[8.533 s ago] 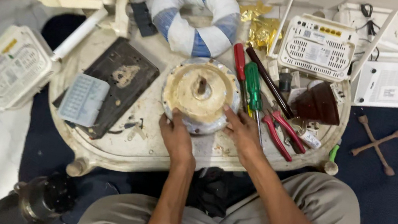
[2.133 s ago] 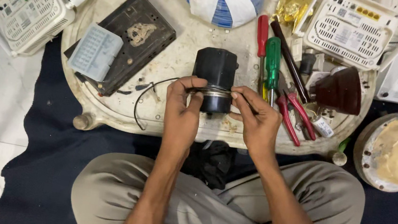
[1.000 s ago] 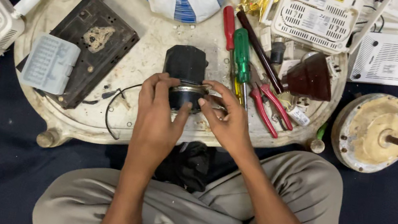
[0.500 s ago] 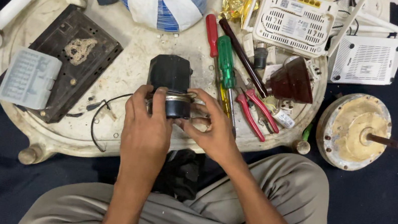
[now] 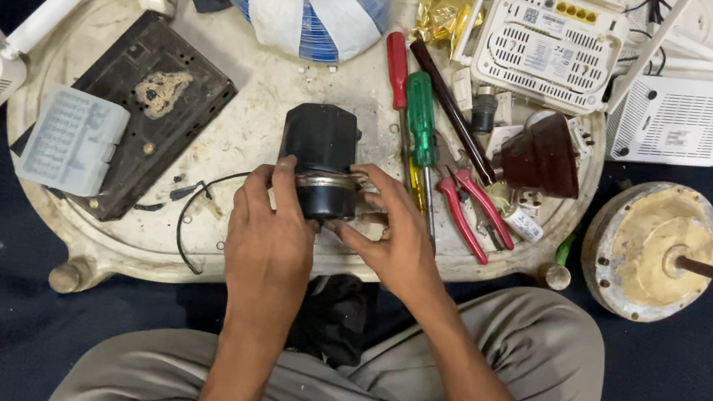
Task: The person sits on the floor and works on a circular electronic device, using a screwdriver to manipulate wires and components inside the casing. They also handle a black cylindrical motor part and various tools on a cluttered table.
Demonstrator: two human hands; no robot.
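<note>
A black cylindrical motor (image 5: 321,153) with a metal band lies on a worn white oval tray-table (image 5: 240,114), a thin black wire (image 5: 192,208) looping from it to the left. My left hand (image 5: 266,239) grips the motor's near end from the left. My right hand (image 5: 398,233) holds the same end from the right, fingers around the metal band. Both wrists come up from my lap.
Red and green screwdrivers (image 5: 417,113), red-handled pliers (image 5: 473,210), a dark brown cone (image 5: 543,160) and a black panel (image 5: 146,107) with a pale plastic box (image 5: 74,139) lie on the table. A blue-white ring (image 5: 304,4) and white routers (image 5: 548,43) sit behind. A round cream motor housing (image 5: 654,251) rests on the floor, right.
The cream housing went from the table to the floor at the right, and the black motor took its place. Lately both hands stay on the motor's near end, barely shifting; the view drifted.
</note>
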